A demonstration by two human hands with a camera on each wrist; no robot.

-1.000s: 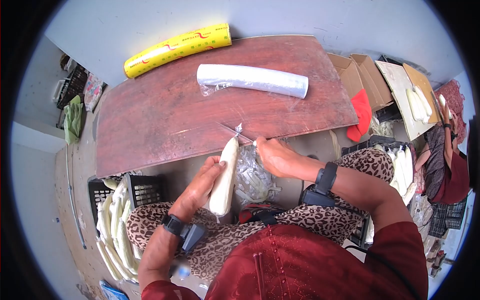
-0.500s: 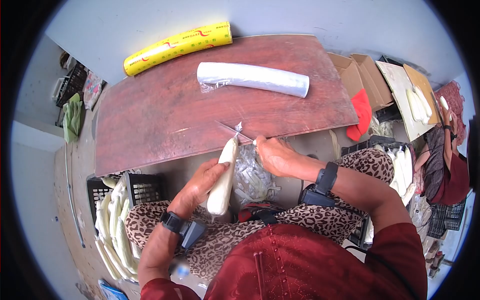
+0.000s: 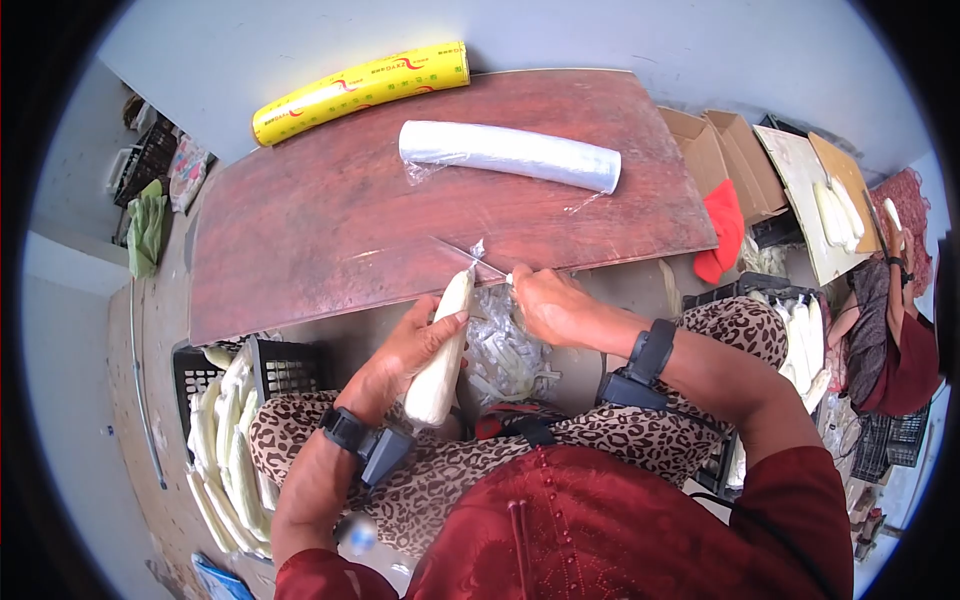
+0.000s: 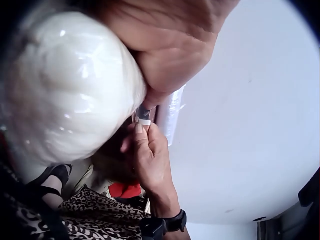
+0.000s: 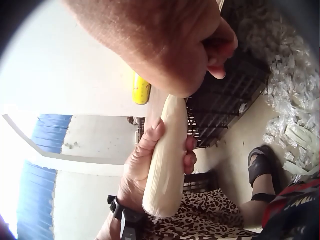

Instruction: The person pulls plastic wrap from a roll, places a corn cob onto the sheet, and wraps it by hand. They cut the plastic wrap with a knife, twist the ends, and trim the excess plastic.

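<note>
An ear of corn in pale husk (image 3: 438, 365), wrapped in clear shiny film, tilts over the lap at the table's front edge. Fingers and thumb of my left hand (image 3: 400, 355) grip it around the middle. Its narrow end points up toward the table, topped by a twisted film tail (image 3: 477, 250). My right hand (image 3: 558, 308) holds a thin knife (image 3: 490, 267), whose blade crosses the tail just above the tip. In the left wrist view the knife's white collar (image 4: 144, 122) shows at the right thumb; the palm hides the handle.
On the reddish table (image 3: 320, 250) lie a white film roll (image 3: 510, 157) and a yellow roll (image 3: 360, 92). Plastic scraps (image 3: 505, 345) fill the space below. Black crates (image 3: 290, 368) of corn flank both knees. Another person (image 3: 905, 355) sits at far right beside a board (image 3: 805, 215).
The corn's lower end has swung left, and my left hand has shifted slightly up along it. The right hand and knife stay nearly in place at the film tail.
</note>
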